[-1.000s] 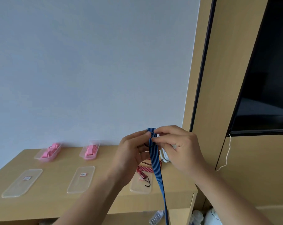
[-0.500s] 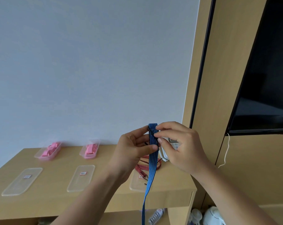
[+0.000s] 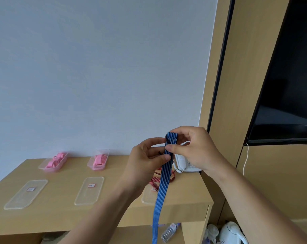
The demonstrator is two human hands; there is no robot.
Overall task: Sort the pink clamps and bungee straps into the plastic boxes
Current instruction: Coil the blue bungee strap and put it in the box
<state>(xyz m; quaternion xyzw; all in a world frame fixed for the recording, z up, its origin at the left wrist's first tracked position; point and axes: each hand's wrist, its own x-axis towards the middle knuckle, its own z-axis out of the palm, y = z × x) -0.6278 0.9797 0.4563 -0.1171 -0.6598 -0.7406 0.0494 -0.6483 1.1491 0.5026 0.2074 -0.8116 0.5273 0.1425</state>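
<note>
A blue striped bungee strap (image 3: 162,187) hangs from both my hands in front of the desk, its top end folded over. My left hand (image 3: 145,159) pinches the strap just below the fold, beside its black hook. My right hand (image 3: 193,148) pinches the folded top. A red bungee strap (image 3: 155,183) lies on the desk behind the blue one, partly hidden. Two clear plastic boxes (image 3: 53,163) (image 3: 98,160) holding pink clamps stand at the back of the desk.
Three clear lids lie flat on the wooden desk (image 3: 64,213): left (image 3: 25,193), middle (image 3: 89,191) and right (image 3: 148,198). A white telephone (image 3: 183,164) sits at the desk's back right. A bottle (image 3: 169,231) and a white kettle (image 3: 232,233) are below.
My hands have risen slightly and folded the strap's top end over. The hanging tail has swung from the right toward the left.
</note>
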